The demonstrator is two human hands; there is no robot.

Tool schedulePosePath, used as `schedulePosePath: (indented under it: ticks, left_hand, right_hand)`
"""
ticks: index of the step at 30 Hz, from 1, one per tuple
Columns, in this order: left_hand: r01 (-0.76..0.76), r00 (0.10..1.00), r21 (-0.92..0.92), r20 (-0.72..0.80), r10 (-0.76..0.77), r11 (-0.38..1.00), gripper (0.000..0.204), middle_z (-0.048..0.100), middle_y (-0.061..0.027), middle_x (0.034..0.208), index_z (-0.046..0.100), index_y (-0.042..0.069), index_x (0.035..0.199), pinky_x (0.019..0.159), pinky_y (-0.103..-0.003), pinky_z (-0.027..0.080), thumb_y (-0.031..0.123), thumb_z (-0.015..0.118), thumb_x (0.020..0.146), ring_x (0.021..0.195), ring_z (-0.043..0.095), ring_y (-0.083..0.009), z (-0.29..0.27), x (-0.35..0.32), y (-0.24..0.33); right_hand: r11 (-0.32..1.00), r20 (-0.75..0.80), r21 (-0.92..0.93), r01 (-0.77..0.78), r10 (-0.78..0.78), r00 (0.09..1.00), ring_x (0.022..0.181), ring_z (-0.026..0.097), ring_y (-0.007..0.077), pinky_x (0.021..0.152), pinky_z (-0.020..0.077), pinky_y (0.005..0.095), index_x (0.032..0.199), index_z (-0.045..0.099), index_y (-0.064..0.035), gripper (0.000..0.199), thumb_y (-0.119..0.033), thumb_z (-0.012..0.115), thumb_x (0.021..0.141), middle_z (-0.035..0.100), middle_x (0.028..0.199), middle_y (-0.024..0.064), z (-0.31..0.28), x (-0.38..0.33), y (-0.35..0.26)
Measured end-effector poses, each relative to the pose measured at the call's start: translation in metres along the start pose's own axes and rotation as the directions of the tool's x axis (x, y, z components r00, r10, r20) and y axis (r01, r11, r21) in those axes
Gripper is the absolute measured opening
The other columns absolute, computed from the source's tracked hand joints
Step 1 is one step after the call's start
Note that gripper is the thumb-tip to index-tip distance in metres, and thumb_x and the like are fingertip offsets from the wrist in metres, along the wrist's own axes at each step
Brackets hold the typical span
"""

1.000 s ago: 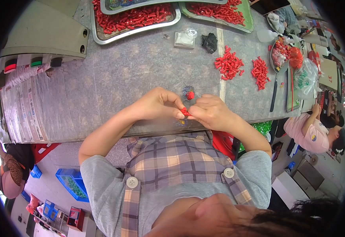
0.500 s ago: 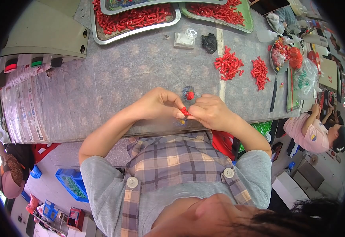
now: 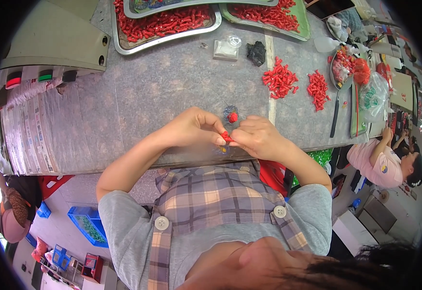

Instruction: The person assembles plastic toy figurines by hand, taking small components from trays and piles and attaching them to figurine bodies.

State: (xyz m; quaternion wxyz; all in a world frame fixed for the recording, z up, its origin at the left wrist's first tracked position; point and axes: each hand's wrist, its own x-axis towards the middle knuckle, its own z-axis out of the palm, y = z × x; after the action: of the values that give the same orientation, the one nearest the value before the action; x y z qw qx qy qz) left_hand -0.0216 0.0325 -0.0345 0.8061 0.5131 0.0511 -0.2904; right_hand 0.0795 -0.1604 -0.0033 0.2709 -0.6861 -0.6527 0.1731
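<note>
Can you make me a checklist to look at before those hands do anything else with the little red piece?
1. Left fingers gripping the red piece: ok, pinching it.
2. Right fingers on it too: ok, at its right end.
3. Red piece's whole shape: cannot tell, fingers hide much of it.
4. Red lump away from the fingers: ok, just beyond them.
5. Larger red pile and smaller red pile separate: ok, there's a gap.
</note>
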Motion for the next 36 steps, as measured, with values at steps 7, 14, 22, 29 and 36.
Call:
schedulePosePath:
  ticks: [7, 14, 22, 29, 36]
  left_hand:
    - [-0.010, 1.000, 0.015, -0.002, 0.010, 1.000, 0.013, 0.066, -0.0014, 0.078, 0.066, 0.002, 0.085, 0.070, -0.022, 0.044, 0.007, 0.069, 0.074, 0.075, 0.058, -0.0062, -0.0008, 0.0007, -0.0015]
    - [-0.020, 1.000, 0.009, 0.007, 0.020, 1.000, 0.014, 0.066, -0.0016, 0.079, 0.066, 0.001, 0.086, 0.071, -0.022, 0.045, 0.008, 0.070, 0.074, 0.076, 0.058, -0.0062, -0.0010, 0.0007, -0.0015]
    - [-0.011, 1.000, -0.045, 0.027, 0.012, 0.999, 0.014, 0.066, -0.0018, 0.079, 0.066, 0.001, 0.086, 0.072, -0.022, 0.045, 0.007, 0.070, 0.074, 0.077, 0.058, -0.0066, -0.0007, 0.0006, -0.0010]
    - [-0.012, 1.000, -0.020, 0.022, 0.013, 1.000, 0.014, 0.066, -0.0013, 0.079, 0.066, 0.001, 0.086, 0.072, -0.022, 0.045, 0.007, 0.070, 0.074, 0.077, 0.058, -0.0066, -0.0009, 0.0003, -0.0010]
    - [-0.012, 1.000, -0.021, 0.019, 0.013, 1.000, 0.014, 0.066, -0.0016, 0.079, 0.066, 0.001, 0.086, 0.072, -0.022, 0.045, 0.008, 0.070, 0.074, 0.077, 0.058, -0.0065, -0.0010, 0.0003, -0.0001]
  right_hand:
    - [1.000, 0.003, -0.012, 0.001, -0.001, 1.000, 0.056, 0.051, 0.0213, 0.054, 0.0394, 0.0328, 0.066, 0.046, -0.0100, 0.024, -0.023, 0.064, 0.077, 0.048, 0.056, 0.0036, -0.0002, 0.0002, -0.0003]
    - [1.000, -0.002, -0.016, 0.006, -0.006, 1.000, 0.056, 0.051, 0.0210, 0.054, 0.0395, 0.0327, 0.067, 0.046, -0.0101, 0.024, -0.023, 0.064, 0.076, 0.048, 0.056, 0.0035, 0.0003, 0.0001, -0.0005]
    - [1.000, -0.007, 0.000, 0.000, 0.000, 1.000, 0.056, 0.051, 0.0215, 0.053, 0.0394, 0.0329, 0.067, 0.047, -0.0098, 0.023, -0.022, 0.064, 0.076, 0.048, 0.056, 0.0036, 0.0005, 0.0000, -0.0010]
    - [1.000, 0.004, -0.009, -0.005, 0.005, 1.000, 0.056, 0.051, 0.0217, 0.053, 0.0392, 0.0328, 0.067, 0.047, -0.0094, 0.024, -0.022, 0.064, 0.076, 0.049, 0.056, 0.0036, 0.0003, -0.0003, -0.0014]
    - [1.000, -0.002, -0.010, -0.003, 0.003, 1.000, 0.056, 0.051, 0.0217, 0.053, 0.0391, 0.0328, 0.066, 0.047, -0.0093, 0.025, -0.023, 0.064, 0.077, 0.049, 0.056, 0.0036, 0.0002, 0.0006, -0.0018]
